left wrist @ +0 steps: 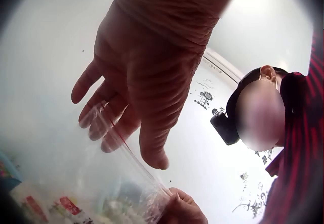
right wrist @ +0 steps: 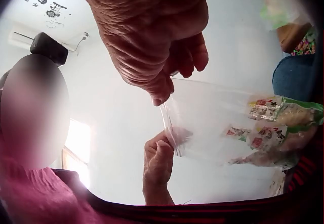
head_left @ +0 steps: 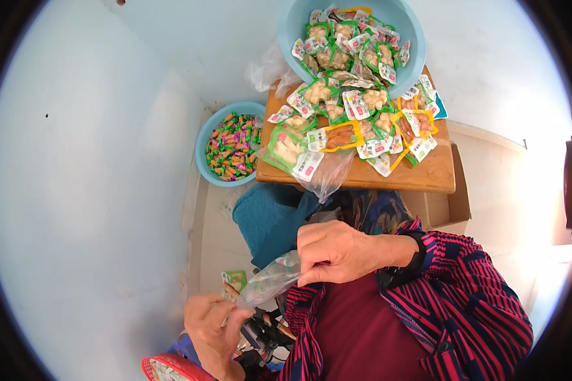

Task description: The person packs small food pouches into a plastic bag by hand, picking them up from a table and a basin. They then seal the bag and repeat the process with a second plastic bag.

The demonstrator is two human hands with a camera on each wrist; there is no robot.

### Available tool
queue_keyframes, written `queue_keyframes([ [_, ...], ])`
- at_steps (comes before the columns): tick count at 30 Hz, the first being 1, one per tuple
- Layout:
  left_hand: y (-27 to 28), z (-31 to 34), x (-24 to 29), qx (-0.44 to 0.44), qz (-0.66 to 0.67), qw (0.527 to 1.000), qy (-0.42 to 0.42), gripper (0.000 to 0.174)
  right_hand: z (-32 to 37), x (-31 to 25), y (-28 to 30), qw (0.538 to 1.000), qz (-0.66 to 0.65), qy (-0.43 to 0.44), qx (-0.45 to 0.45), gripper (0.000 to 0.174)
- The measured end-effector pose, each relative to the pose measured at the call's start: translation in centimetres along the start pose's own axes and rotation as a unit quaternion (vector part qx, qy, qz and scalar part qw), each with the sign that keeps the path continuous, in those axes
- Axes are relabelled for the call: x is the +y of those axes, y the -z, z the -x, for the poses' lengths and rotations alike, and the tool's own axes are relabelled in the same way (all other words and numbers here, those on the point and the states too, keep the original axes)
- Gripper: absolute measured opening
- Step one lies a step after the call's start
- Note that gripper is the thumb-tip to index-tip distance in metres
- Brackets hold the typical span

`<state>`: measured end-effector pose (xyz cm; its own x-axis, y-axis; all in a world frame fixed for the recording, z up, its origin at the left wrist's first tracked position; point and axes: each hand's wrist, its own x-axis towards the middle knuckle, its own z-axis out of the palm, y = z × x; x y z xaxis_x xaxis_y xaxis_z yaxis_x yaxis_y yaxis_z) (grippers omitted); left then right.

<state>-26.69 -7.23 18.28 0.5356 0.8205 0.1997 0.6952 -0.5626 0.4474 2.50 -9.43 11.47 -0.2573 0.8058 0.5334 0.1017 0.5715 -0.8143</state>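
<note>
A clear plastic zip bag (head_left: 270, 279) (left wrist: 119, 176) (right wrist: 212, 115) is stretched between the two hands, with several green-edged snack packets (right wrist: 276, 128) inside. The right hand (head_left: 337, 253) (left wrist: 183, 209) (right wrist: 157, 47) pinches one end of its mouth between thumb and curled fingers. At the other end, the left hand (head_left: 213, 330) (left wrist: 144, 72) (right wrist: 158, 168) has its fingers loosely extended against the film near the red-lined edge; its thumb stands apart from them in the left wrist view.
Vacuum-packed snacks (head_left: 356, 120) cover much of a wooden table (head_left: 419, 181), below a large blue basin (head_left: 416, 38) of similar packets. Left of it stands a smaller basin (head_left: 203, 159) of wrapped sweets. Also around are a teal cloth-covered seat (head_left: 264, 219), a cardboard box (head_left: 459, 197) and a red basket (head_left: 184, 367).
</note>
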Motion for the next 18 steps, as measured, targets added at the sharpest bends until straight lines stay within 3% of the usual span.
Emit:
queue_keyframes([
  [2, 0.2, -1.3, 1.5, 0.011, -0.047, 0.997, -0.062, 0.031, -0.2, -0.1, -0.2, 1.0, 0.0, 0.003, -0.005, 0.028],
  [6, -1.9, -2.4, 3.8, 0.002, -0.048, 0.994, -0.1, 0.031, -0.5, 0.0, -0.9, 1.0, -0.017, 0.019, -0.014, 0.029],
  [8, -3.6, -2.8, 3.8, -0.008, 0.012, 0.991, -0.137, 0.019, -0.6, -0.1, -1.1, 0.999, -0.028, 0.024, -0.016, 0.03],
  [13, -3.8, -2.8, 3.8, 0.003, 0.002, 0.989, -0.145, 0.017, 0.2, 0.8, -0.4, 0.999, -0.04, 0.015, -0.02, 0.024],
  [15, -3.9, -2.6, 3.6, 0.009, 0.01, 0.989, -0.148, 0.016, 0.3, 1.5, -0.2, 0.999, -0.043, 0.008, -0.031, 0.026],
  [17, -4.0, -2.4, 3.8, 0.018, 0.024, 0.991, -0.134, 0.012, 0.4, 2.0, -0.8, 1.0, -0.016, 0.003, -0.024, 0.048],
  [18, -4.1, -2.4, 3.9, 0.016, 0.025, 0.99, -0.136, 0.012, 0.8, 3.0, -1.4, 1.0, -0.015, 0.002, -0.021, 0.048],
])
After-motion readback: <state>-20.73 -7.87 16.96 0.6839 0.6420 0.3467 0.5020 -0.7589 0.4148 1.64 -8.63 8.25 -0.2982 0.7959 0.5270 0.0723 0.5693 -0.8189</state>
